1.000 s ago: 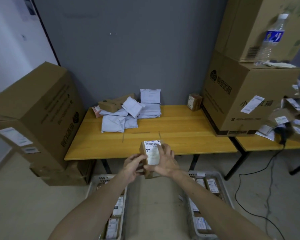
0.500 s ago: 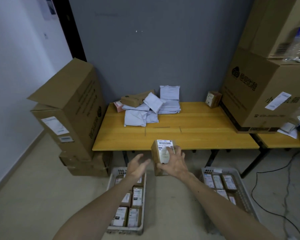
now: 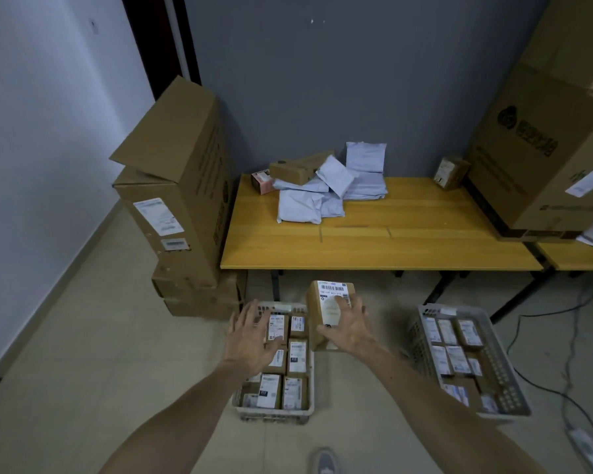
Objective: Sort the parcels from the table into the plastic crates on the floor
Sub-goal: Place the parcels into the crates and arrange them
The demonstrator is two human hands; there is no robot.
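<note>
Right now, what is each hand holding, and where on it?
The right hand holds the small brown parcel by its lower half, fingers spread over the labelled face. The left hand holds nothing, open above the left crate.

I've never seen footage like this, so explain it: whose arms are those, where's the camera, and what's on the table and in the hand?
No machine here: a person's bare arms, filmed by a camera on their head, looking down. The right hand grips a labelled box; the left hand is open above the left crate. A second crate stands to the right; both hold labelled parcels. On the table lie white mailers, and a small box beside a big carton.
</note>
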